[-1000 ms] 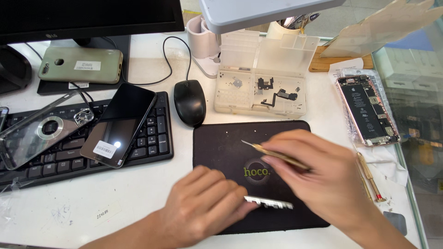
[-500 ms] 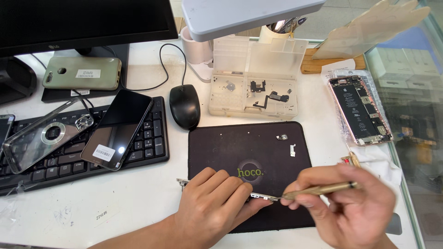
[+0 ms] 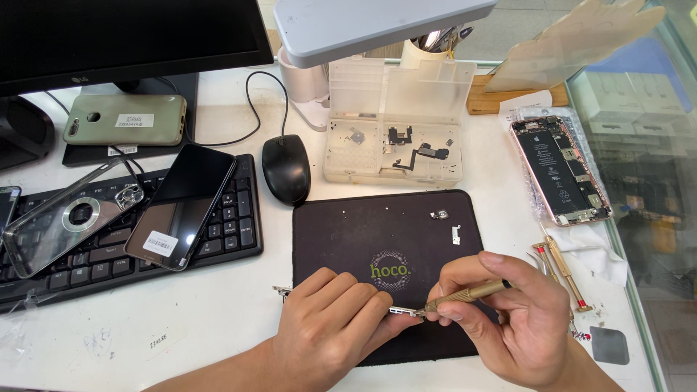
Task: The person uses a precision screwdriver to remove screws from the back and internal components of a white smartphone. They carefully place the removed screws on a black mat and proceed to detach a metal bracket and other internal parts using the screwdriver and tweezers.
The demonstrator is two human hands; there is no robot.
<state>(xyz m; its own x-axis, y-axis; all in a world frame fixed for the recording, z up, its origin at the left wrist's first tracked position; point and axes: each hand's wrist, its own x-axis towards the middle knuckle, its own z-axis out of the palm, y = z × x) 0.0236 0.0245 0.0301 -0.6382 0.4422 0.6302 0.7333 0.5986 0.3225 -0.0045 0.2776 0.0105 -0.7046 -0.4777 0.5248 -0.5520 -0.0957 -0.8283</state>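
Left hand (image 3: 330, 330): fingers curled over a thin metal strip (image 3: 401, 311), pinning it on the black mat (image 3: 377, 232).
Right hand (image 3: 508, 319): pinched a brass screwdriver (image 3: 468, 294), tip at the strip's end.
Nearby: opened phone (image 3: 563, 170), parts tray (image 3: 396, 134).

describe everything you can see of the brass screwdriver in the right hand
The brass screwdriver is a slim, gold-coloured metal tool with a straight handle. It lies almost level, sloping slightly down to the left, over the lower edge of the black mat. The right hand pinches it between thumb and fingers. Its tip meets the end of the thin metal strip that the left hand presses down.
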